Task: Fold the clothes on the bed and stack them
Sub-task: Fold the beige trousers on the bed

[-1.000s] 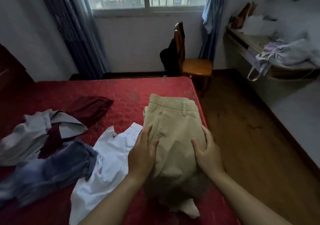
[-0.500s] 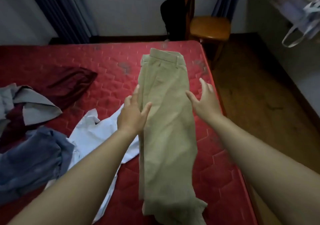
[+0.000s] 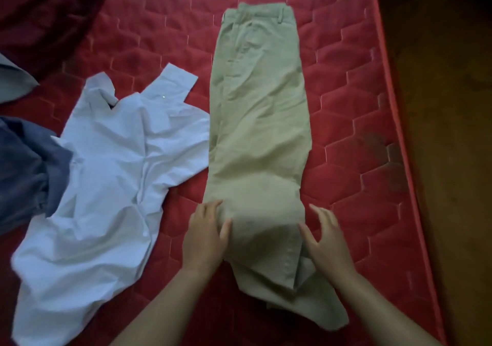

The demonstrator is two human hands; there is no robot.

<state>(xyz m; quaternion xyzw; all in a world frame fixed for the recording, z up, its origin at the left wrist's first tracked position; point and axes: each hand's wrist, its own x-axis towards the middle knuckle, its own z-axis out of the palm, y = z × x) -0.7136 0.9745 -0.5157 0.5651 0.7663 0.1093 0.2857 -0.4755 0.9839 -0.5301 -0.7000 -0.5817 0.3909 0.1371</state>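
Red quilted bed [image 3: 346,106], surface stitched in hexagons, some dark marks near its right edge. Lying directly on it: long khaki cloth trousers [image 3: 261,122], folded lengthwise, waistband at the far end; crumpled white cloth shirt [image 3: 111,172], touching the trousers' left edge; bunched blue cloth garment [image 3: 24,164], against the shirt's left side; grey cloth garment [image 3: 13,79] at the left border; dark maroon cloth garment [image 3: 45,18], far left corner.

Matt creased khaki cloth trousers [image 3: 259,122], quilted red mattress [image 3: 354,122], wrinkled white shirt [image 3: 106,164]
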